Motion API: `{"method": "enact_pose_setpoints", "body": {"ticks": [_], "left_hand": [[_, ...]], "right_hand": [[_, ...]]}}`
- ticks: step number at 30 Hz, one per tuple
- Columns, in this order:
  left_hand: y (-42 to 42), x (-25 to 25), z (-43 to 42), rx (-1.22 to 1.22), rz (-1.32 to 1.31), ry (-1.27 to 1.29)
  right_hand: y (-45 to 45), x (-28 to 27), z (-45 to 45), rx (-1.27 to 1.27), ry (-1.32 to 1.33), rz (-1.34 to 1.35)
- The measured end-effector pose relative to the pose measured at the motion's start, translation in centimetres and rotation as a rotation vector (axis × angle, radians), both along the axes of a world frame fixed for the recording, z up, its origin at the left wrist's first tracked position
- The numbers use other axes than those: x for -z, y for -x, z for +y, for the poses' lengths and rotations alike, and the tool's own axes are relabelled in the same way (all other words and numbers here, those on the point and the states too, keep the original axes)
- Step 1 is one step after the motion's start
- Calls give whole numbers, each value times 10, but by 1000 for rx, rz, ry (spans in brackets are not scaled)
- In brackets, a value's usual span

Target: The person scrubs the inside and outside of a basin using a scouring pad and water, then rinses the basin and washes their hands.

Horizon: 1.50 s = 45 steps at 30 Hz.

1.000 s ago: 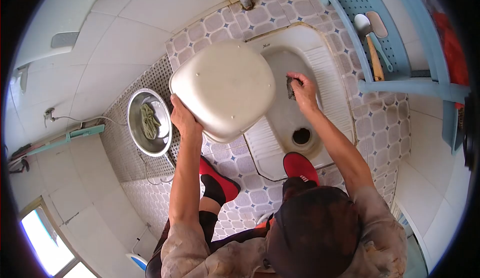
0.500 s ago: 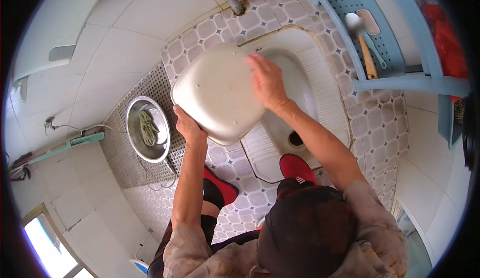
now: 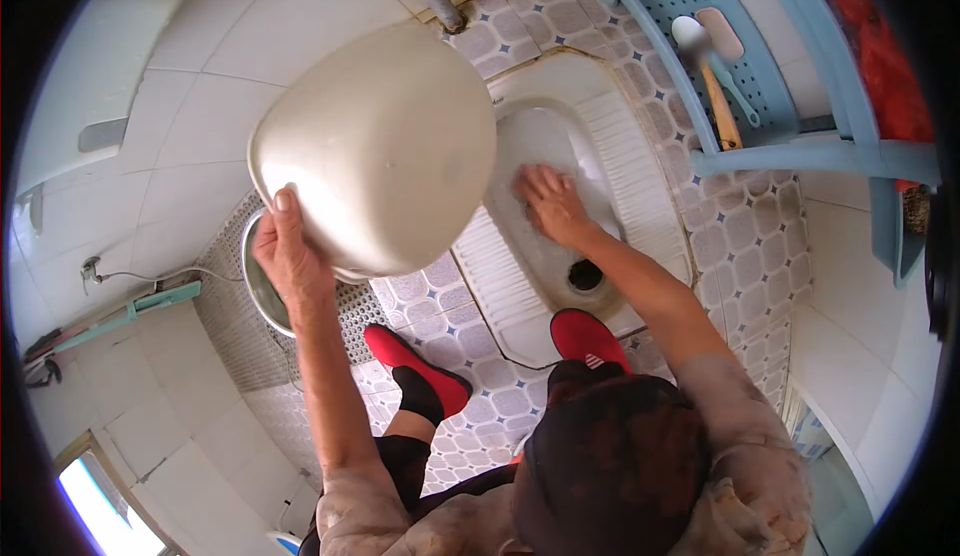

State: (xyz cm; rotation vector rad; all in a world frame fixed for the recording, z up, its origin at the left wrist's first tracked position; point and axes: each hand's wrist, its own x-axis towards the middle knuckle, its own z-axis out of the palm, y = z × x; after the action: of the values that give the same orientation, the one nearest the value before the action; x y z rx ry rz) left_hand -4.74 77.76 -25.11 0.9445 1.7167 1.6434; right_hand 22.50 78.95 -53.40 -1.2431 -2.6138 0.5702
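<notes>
Basin (image 3: 385, 146) seems light, stiff and slippery; its rim (image 3: 254, 151), which our left hand (image 3: 293, 256) pinches, suits holding. Our right hand (image 3: 553, 206) is spread within the toilet's (image 3: 655, 186) edges.

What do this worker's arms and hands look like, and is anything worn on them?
The left hand and right hand are bare, without gloves. Both forearms are uncovered, and no watch shows. The short sleeves are pale grey-brown with a blotchy pattern.
</notes>
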Motion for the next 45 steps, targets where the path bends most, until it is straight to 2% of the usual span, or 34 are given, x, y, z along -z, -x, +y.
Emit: {"method": "enact_pose_setpoints", "body": {"ticks": [1, 2, 4, 5, 7, 8, 9, 10, 11, 13, 14, 16, 20, 22, 23, 24, 25, 26, 27, 29, 30, 31, 32, 33, 34, 35, 36, 37, 38, 39, 41, 42, 43, 45], "left_hand": [[-3, -10, -4, -3, -3, -2], [-5, -21, -8, 75, 221, 35], [-8, -28, -16, 194, 654, 78], [-15, -31, -19, 299, 882, 82], [-29, -16, -14, 552, 1101, -169], [-34, -7, -16, 624, 1181, -207], [-38, 4, -18, 699, 1262, -247], [-39, 18, -24, 746, 1301, -245], [-39, 34, -31, 789, 1341, -244], [-33, 64, -45, 833, 1366, -240], [-30, 76, -52, 879, 1381, -234], [-26, 89, -64, 953, 1416, -185], [-23, 114, -69, 958, 1390, -17], [-22, 115, -69, 939, 1364, 60], [-21, 115, -67, 925, 1336, 128], [-21, 111, -66, 917, 1330, 136], [-20, 103, -62, 972, 1177, 173], [-19, 95, -56, 1020, 1026, 201], [-20, 87, -50, 1011, 1029, 196], [-22, 76, -41, 1051, 580, 454], [-23, 81, -37, 1043, 580, 452], [-26, 90, -32, 909, 279, 569], [-30, 98, -28, 763, -22, 671], [-38, 104, -26, 753, -21, 669], [-49, 111, -22, 555, -253, 679], [-60, 116, -18, 352, -481, 675], [-71, 120, -12, 346, -485, 665], [-81, 124, -7, 259, -704, 628], [-90, 127, -3, 170, -919, 584], [-96, 130, 3, 167, -920, 579], [-105, 135, 15, 124, -1452, 319], [-103, 142, 11, 317, -1658, 14], [-103, 134, 11, 320, -1663, 22], [-103, 117, 17, 318, -1387, -184]], "right_hand": [[-2, -12, 5, 188, 102, -22], [-1, -4, 3, 189, 101, -21], [2, 12, 2, 73, -121, -167], [-3, 18, 5, 74, -127, -165], [-11, 21, 10, -226, -165, -3], [-11, 20, 9, -233, -164, 1], [-11, 14, 8, 1, -114, -79], [-11, 10, 7, 238, -65, -160], [-14, 9, 8, 235, -70, -156], [-21, 8, 8, -111, -33, -106], [-20, 6, 10, -125, -35, -101], [-17, -7, 13, 205, -26, -142], [-10, 18, 6, 36, -39, -223], [-12, 15, 2, -265, -79, 15], [-13, 14, 3, -277, -78, 13], [-13, -9, 7, -33, -17, -34], [-12, -23, 8, 215, 43, -82], [-15, -14, 7, 210, 39, -83], [-19, 0, 8, 174, 107, -77], [-21, 4, 10, 135, 171, -72], [-22, -2, 11, 330, 368, 170], [-21, -15, 13, 518, 565, 415], [-20, -28, 15, 507, 564, 416], [-17, -48, 16, 616, 700, 663], [-14, -72, 16, 723, 834, 912], [-11, -108, 15, 714, 834, 909], [-7, -150, 12, 646, 812, 864], [2, -178, 8, 583, 793, 817], [17, -191, 4, 422, 618, 877], [34, -200, 0, 260, 441, 932], [69, -185, -2, -1, 70, 831], [79, -187, 2, 5, 63, 830], [88, -189, 5, -13, -23, 764], [97, -191, 14, -37, -108, 692]]}}
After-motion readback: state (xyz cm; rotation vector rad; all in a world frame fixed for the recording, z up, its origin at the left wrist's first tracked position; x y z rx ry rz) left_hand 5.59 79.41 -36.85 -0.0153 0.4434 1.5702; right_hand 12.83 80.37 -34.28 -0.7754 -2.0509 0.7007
